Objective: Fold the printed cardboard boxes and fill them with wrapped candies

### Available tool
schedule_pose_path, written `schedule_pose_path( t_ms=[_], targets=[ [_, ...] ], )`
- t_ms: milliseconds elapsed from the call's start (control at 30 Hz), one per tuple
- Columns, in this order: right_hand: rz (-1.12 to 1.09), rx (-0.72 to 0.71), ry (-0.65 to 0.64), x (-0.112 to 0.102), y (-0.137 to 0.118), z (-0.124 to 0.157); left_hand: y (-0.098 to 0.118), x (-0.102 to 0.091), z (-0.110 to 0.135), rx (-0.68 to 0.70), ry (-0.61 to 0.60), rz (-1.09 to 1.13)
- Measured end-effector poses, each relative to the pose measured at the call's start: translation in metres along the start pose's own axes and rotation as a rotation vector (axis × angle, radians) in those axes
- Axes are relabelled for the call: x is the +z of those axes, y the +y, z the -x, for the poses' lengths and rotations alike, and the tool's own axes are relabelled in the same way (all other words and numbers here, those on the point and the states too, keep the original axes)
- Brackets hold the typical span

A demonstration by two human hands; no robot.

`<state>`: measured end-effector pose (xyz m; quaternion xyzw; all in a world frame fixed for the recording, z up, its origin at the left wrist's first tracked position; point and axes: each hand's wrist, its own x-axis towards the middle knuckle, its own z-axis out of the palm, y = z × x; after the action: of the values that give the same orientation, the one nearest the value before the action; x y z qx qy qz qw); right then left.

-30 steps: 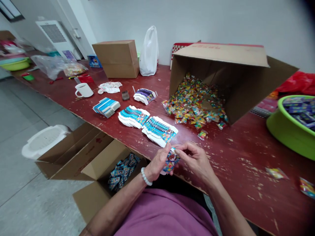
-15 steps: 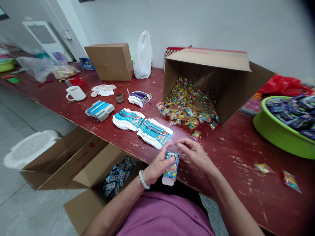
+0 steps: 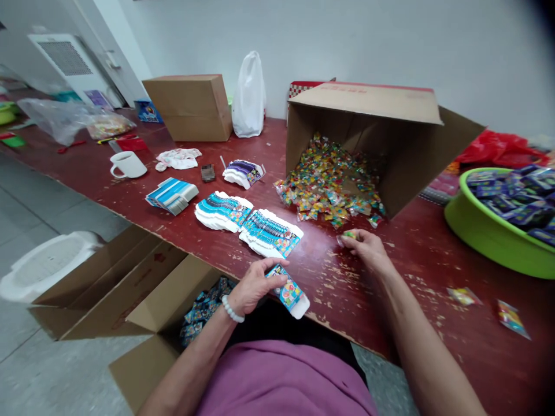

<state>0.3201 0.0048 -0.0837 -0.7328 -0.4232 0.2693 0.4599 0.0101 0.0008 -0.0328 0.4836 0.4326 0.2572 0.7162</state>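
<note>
My left hand (image 3: 255, 287) grips a small blue printed carton (image 3: 289, 293) near the table's front edge, its white flap sticking out toward the lower right. The fingers of my right hand (image 3: 366, 247) are closed on a small candy packet (image 3: 349, 235) at the tabletop. Just beyond that hand, a heap of bright wrapped candy packets (image 3: 323, 193) spills from a cardboard box (image 3: 403, 156) lying on its side. Flattened blue cartons (image 3: 271, 233) lie fanned in front of my left hand, with a second fanned row (image 3: 223, 211) beside them.
At the right stands a green basin (image 3: 489, 234) of dark packets; two loose candy packets (image 3: 463, 296) lie nearer. A white mug (image 3: 130, 166), stacked blue-white cartons (image 3: 172, 195) and a closed box (image 3: 191, 110) are to the left. Below the table edge, an open box (image 3: 169, 289) holds blue packs.
My right hand has moved away from the carton, out to the right, and taken hold of the loose candy packet. My left hand has shifted left and tilted the carton.
</note>
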Motion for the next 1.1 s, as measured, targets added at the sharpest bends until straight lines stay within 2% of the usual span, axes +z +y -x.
schedule_pose_path(
  t_ms=[100,200,300,400,500,600,667,833,967,1100],
  targets=[
    [-0.215,0.067,-0.147,0.001,-0.023,0.029,-0.003,-0.004,-0.005,0.009,0.07,0.074],
    [-0.598,0.207,-0.36,0.007,-0.047,0.061,-0.004,-0.002,-0.008,0.032,0.163,0.18],
    [-0.64,0.182,-0.423,0.019,-0.06,0.085,-0.002,0.002,-0.005,0.034,0.171,0.314],
    [-0.539,0.046,-0.329,0.029,-0.063,0.096,0.0,0.006,0.002,0.007,0.081,0.395],
    [-0.476,-0.078,-0.195,0.034,-0.067,0.1,-0.003,0.011,0.009,-0.02,-0.099,0.399],
    [-0.35,-0.194,-0.209,0.033,-0.075,0.103,-0.01,0.019,0.013,-0.079,-0.284,0.293],
    [-0.257,-0.247,-0.237,0.032,-0.08,0.104,-0.011,0.025,0.012,-0.09,-0.337,0.223],
    [-0.187,-0.321,-0.176,0.032,-0.084,0.11,-0.009,0.034,0.007,-0.046,-0.41,0.229],
    [-0.304,-0.249,-0.187,0.038,-0.084,0.116,-0.013,0.041,0.006,-0.048,-0.348,0.286],
    [-0.309,-0.238,-0.03,0.042,-0.082,0.114,-0.016,0.046,0.009,-0.03,-0.333,0.282]
  ],
)
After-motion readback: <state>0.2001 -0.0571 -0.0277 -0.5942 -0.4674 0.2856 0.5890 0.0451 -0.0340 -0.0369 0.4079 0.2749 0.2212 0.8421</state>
